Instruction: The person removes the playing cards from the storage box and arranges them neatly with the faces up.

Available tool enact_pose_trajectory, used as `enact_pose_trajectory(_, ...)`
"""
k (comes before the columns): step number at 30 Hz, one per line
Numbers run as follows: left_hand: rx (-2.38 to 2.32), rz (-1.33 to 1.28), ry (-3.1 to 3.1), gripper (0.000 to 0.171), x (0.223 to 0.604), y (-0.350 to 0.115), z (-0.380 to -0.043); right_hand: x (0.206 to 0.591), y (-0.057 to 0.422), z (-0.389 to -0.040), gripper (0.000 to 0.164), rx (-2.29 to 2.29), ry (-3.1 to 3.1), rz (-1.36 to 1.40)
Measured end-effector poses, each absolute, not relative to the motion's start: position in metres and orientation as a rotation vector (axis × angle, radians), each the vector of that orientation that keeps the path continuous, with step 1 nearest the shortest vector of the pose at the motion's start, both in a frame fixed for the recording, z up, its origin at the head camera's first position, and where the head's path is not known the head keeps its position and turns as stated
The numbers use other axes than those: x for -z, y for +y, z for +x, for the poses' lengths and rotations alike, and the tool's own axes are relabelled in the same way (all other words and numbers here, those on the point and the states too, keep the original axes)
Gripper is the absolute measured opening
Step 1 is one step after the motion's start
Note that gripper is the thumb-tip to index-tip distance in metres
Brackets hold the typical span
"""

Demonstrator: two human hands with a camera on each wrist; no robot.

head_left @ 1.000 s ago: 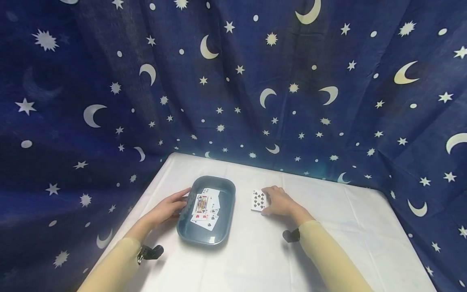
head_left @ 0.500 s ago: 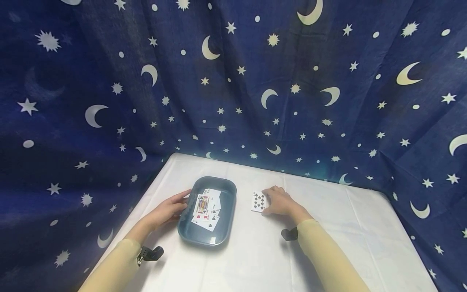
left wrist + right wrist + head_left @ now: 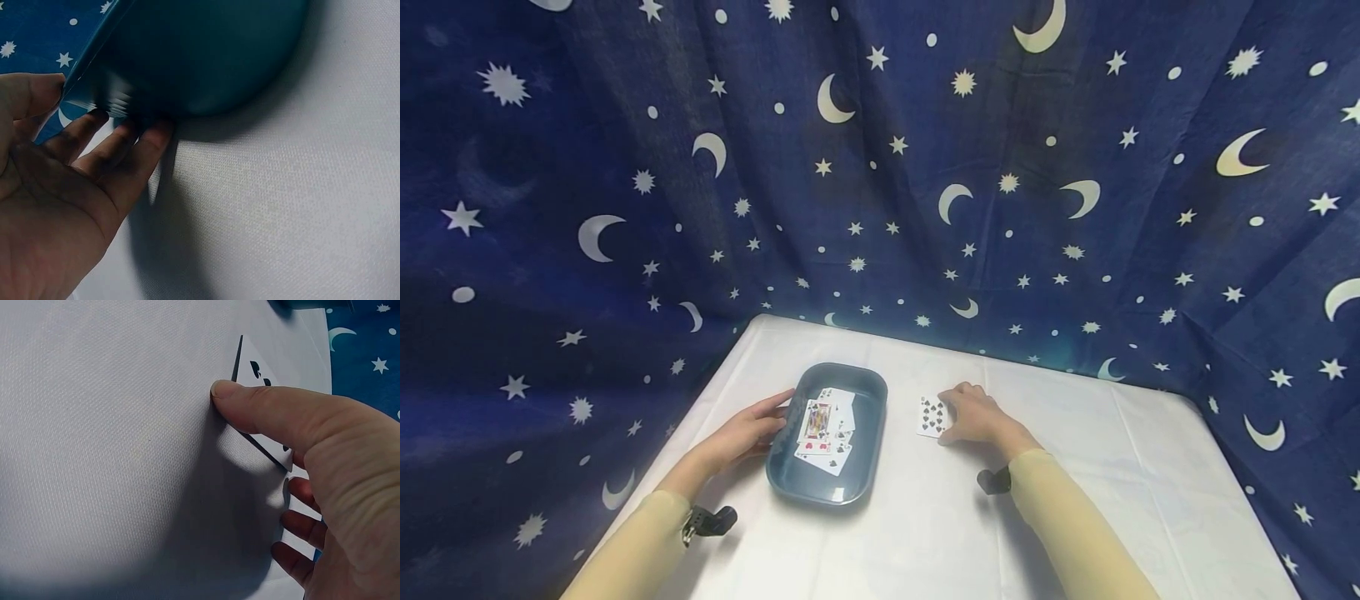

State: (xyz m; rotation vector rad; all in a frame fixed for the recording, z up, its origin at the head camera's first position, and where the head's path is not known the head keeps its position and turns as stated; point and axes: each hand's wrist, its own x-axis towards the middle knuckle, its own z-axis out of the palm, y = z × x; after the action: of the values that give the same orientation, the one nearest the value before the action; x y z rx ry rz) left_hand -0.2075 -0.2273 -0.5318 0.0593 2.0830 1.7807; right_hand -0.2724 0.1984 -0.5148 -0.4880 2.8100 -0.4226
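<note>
In the head view my left hand (image 3: 747,427) is at the left side of a blue-grey rectangular tray (image 3: 865,467), its fingertips touching the outer wall. The left wrist view shows the thumb near the tray's rim and the fairly straight fingers lower on the wall. Several loose playing cards (image 3: 817,423) lie face up and overlapping inside, a face card among them. To the right of the tray, my right hand (image 3: 976,417) pinches a spade playing card (image 3: 932,417) by opposite edges. Its thumb is on the near edge. Whether more cards lie beneath is unclear.
A white cloth covers the table (image 3: 917,533). A dark blue curtain (image 3: 910,192) with moons and stars hangs behind and at the sides. Both wrists carry small black cameras; the left one (image 3: 715,522) sits low beside the tray.
The pinched spade card has shifted very slightly toward the near side. Both hands and the tray have hardly moved; the head view has drifted a little.
</note>
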Motion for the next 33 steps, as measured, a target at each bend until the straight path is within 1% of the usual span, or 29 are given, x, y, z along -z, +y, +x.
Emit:
enact_pose_trajectory(9,-1.795,0.065,2.054,0.054,0.529,-0.226,-0.208,0.519,0.201,-0.276,0.087,0.393,2.810,-0.526)
enact_pose_trajectory(14,-1.794,0.047,2.062,0.054,0.527,-0.225,-0.208,0.507,0.192,-0.275,0.088,0.478,2.849,-0.512)
enact_pose_trajectory(18,-1.800,0.040,2.062,0.054,0.525,-0.226,-0.208,0.489,0.167,-0.274,0.081,0.607,2.937,-0.585)
enact_pose_trajectory(22,-1.811,0.042,2.051,0.054,0.525,-0.227,-0.208,0.475,0.133,-0.270,0.077,0.631,2.976,-0.734)
enact_pose_trajectory(27,-1.794,0.037,2.058,0.054,0.526,-0.228,-0.208,0.465,0.090,-0.260,0.078,0.562,2.931,-0.950)
enact_pose_trajectory(33,-1.799,0.046,2.051,0.055,0.529,-0.227,-0.208,0.468,0.046,-0.252,0.082,0.308,2.870,-1.050)
